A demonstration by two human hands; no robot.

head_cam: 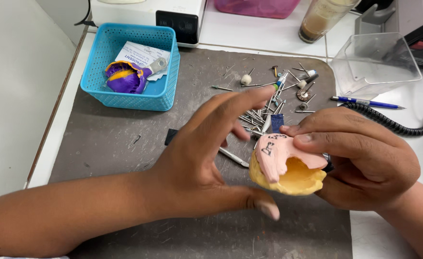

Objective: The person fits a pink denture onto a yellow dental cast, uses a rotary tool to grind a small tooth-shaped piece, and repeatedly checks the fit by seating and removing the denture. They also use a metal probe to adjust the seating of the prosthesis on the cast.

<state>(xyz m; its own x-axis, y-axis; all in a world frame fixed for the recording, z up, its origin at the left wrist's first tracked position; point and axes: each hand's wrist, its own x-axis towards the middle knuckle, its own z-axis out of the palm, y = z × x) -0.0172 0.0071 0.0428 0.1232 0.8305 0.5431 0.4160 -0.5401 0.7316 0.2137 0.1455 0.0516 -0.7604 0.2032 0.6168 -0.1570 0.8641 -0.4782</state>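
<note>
I have my right hand [365, 160] closed around a yellow dental cast [290, 180] with a pink base plate [276, 153] seated on top of it; the thumb presses down on the plate's upper edge and the fingers cup the cast from behind and beneath. My left hand [206, 158] is spread wide and holds nothing, its thumb tip just below the cast and its fingers fanned above and to the side of it, not touching as far as I can tell.

The cast looks like stone: rigid, probably dense for its bulk, and brittle along its thin scalloped rim. The pink plate appears thinner and lighter, likely to shift or lift off if it is not pinned. I judge the safest hold is where my right hand already sits, under the thick body with one digit keeping the plate down, never on the rim.

Beyond the grip, on the grey mat [115, 144], lies a scatter of metal burs [273, 93]. Farther off, past my left fingers, a blue basket [98, 67] holds a purple and yellow impression [127, 76].
</note>
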